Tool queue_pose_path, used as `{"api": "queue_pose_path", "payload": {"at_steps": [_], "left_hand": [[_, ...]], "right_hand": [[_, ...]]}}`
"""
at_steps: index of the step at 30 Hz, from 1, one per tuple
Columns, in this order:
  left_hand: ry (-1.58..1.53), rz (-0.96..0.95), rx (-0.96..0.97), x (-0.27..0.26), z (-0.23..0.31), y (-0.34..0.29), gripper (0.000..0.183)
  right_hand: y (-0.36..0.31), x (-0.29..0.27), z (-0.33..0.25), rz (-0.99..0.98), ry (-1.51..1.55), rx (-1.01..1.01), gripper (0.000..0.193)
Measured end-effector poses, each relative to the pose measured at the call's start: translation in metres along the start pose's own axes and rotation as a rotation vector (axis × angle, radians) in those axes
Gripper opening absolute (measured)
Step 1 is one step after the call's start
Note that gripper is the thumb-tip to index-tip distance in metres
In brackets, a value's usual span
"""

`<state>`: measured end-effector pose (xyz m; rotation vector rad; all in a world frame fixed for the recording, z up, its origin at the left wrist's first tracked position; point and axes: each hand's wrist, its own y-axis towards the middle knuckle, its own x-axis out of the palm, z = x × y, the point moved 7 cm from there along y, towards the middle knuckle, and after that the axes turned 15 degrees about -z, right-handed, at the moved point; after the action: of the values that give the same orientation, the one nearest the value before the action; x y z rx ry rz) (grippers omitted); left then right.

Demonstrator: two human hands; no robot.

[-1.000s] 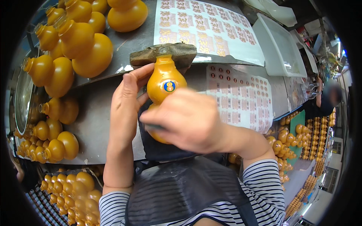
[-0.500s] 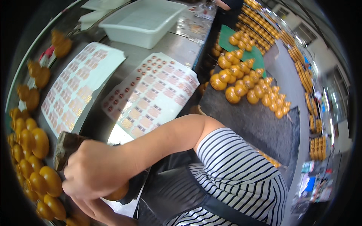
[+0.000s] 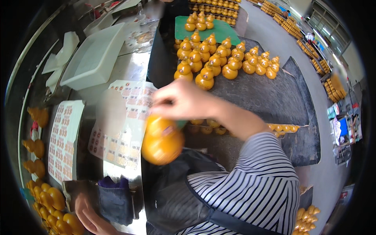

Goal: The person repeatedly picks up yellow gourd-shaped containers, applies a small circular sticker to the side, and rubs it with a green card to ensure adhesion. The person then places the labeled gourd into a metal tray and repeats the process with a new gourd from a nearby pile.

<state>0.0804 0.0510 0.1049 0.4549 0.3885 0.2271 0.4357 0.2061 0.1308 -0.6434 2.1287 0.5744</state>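
My right hand (image 3: 176,101) pinches a glossy yellow-orange bottle gourd (image 3: 162,143) by its top. The gourd hangs at the near edge of the metal bench, beside a sheet of stickers (image 3: 113,147), and is smeared by motion. My left hand (image 3: 89,215) rests low on the bench, its fingers stretched out and holding nothing visible. Close to it are a worn brown block (image 3: 74,190) and a dark blue pad (image 3: 114,201) with purple cloth at its top. More gourds (image 3: 58,203) crowd together left of that hand.
Finished-looking gourds (image 3: 207,78) stand in rows on a dark board (image 3: 250,94) to the right, some on a green sheet (image 3: 219,33). A second sticker sheet (image 3: 62,137) and a white tub (image 3: 98,58) occupy the bench. Someone in dark clothing (image 3: 174,19) stands beyond.
My right hand has swung from the bench's left side toward the right board, carrying the gourd. My left hand now shows apart from it, and the view has turned right.
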Motion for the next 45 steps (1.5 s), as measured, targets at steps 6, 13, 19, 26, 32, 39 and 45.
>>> {"api": "queue_pose_path", "payload": {"at_steps": [6,13,19,26,32,39,45], "left_hand": [[0.003,-0.056,-0.169,0.007,-0.029,0.007,0.031],[0.085,-0.122,-0.203,0.034,-0.037,0.035,0.028],[0.119,-0.202,-0.190,0.054,-0.043,0.046,0.025],[0.129,-0.142,-0.299,0.049,-0.041,0.036,0.019],[0.365,-0.024,-0.198,-0.045,-0.039,-0.014,0.023],[1.115,0.509,-0.175,-0.198,0.011,-0.021,0.047],[1.064,0.226,-0.482,-0.251,-0.025,0.007,0.022]], "right_hand": [[-0.193,-0.083,0.203,0.443,-0.468,0.840,0.027],[-0.241,-0.081,0.306,0.431,-0.508,1.166,0.027],[-0.230,-0.100,0.320,0.191,-0.568,1.211,0.026],[-0.032,-0.033,0.182,0.296,-0.245,0.426,0.026],[0.052,0.058,0.160,-0.037,0.365,0.298,0.017],[0.145,0.094,0.112,-0.120,0.208,0.163,0.020],[0.176,0.116,0.089,-0.161,0.212,0.136,0.017]]}}
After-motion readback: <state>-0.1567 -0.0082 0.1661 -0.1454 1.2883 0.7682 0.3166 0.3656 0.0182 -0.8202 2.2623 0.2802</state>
